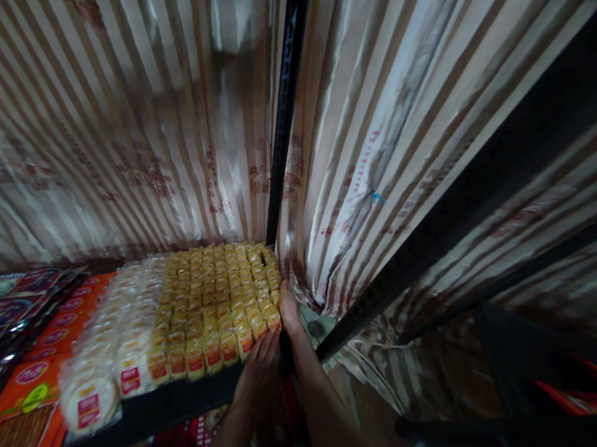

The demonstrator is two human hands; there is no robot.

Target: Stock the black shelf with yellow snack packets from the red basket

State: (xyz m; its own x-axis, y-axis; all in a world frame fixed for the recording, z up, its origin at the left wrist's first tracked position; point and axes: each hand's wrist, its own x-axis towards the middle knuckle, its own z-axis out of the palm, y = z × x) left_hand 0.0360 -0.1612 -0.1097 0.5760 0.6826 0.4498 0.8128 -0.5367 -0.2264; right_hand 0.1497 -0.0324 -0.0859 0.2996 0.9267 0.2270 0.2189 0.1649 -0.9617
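Note:
Rows of small yellow wrapped snack packets [216,288] stand tightly packed on a dark shelf [178,403]. My left hand [265,355] rests against the front of the packets at the right end, fingers stretched out. Along the right side of the same block lies my right hand [289,311], its palm edge turned toward the packets and its fingertips partly hidden. Both hands touch the packets without being closed around any. To the left of the yellow block are rows of white round wrapped packets [94,394] with red labels.
Orange packages [32,391] and dark glossy packages [17,311] lie farther left on the shelf. A black upright post [283,117] rises behind the corner. Striped plastic sheeting [173,123] hangs at the back and right. A dark beam [457,195] slants across the right side.

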